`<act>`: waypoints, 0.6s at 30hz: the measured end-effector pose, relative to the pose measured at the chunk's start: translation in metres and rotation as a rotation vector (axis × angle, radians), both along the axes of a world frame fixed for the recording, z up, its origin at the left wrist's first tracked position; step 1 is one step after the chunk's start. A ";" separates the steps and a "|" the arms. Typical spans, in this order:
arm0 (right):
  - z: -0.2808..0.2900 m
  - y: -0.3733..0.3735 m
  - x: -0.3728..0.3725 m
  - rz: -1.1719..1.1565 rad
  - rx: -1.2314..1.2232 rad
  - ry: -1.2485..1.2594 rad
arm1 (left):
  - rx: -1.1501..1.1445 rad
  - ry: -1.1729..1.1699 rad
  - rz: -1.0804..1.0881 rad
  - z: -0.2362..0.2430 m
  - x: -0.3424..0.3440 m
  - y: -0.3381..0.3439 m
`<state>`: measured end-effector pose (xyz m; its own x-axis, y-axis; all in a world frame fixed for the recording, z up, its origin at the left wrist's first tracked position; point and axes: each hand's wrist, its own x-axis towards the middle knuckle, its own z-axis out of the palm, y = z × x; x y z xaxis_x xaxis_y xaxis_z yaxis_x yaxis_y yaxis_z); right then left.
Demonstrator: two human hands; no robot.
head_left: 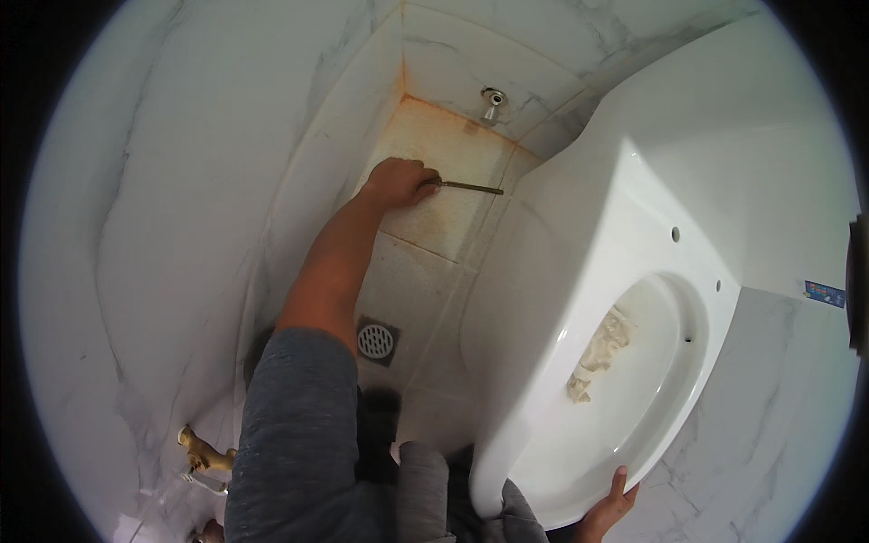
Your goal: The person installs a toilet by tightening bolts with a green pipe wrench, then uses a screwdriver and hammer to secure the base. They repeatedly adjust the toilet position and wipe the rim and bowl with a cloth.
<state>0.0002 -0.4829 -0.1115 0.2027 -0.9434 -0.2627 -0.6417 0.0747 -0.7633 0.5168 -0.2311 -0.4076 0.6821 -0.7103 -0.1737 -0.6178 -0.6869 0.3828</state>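
My left hand (403, 181) is closed on the near end of a thin brass-coloured metal rod (475, 189), low over the stained tiled floor (412, 231) in the corner. My right hand (608, 507) grips the front rim of a white ceramic toilet (561, 235) at the lower right, its fingers partly hidden. The toilet bowl has crumpled beige paper or plastic (602, 348) inside and bolt holes at the back of the seat area. A chrome wall fitting (493, 100) sticks out of the marble-look wall above the rod.
Marble-look walls (154, 181) close in on the left and back. A square floor drain (375, 341) lies below my left forearm. A brass valve (204, 450) with chrome parts is at the lower left. A small blue card or label (824, 293) is at the right edge.
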 end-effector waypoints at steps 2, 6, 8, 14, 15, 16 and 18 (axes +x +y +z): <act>-0.001 -0.001 -0.001 -0.015 0.008 0.012 | 0.031 -0.008 -0.051 0.003 0.014 -0.004; 0.000 -0.002 -0.002 -0.043 -0.002 0.061 | 0.076 -0.004 -0.144 0.007 0.038 -0.001; 0.000 -0.002 -0.002 -0.061 -0.001 0.098 | 0.084 -0.019 -0.160 0.006 0.043 -0.003; 0.003 0.000 0.006 -0.051 -0.013 0.125 | 0.022 0.066 -0.160 -0.011 0.031 -0.017; 0.005 0.001 0.008 -0.059 -0.007 0.142 | 0.004 0.039 -0.172 -0.012 0.032 -0.014; 0.007 0.001 0.010 -0.061 -0.004 0.157 | -0.003 0.021 -0.175 -0.012 0.035 -0.011; 0.012 0.003 0.013 -0.052 0.015 0.306 | -0.027 -0.008 -0.171 -0.012 0.042 -0.007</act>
<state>0.0137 -0.4802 -0.0999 0.0635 -0.9460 -0.3178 -0.8366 0.1232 -0.5338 0.5584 -0.2383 -0.4194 0.5521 -0.8204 -0.1485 -0.7277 -0.5612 0.3944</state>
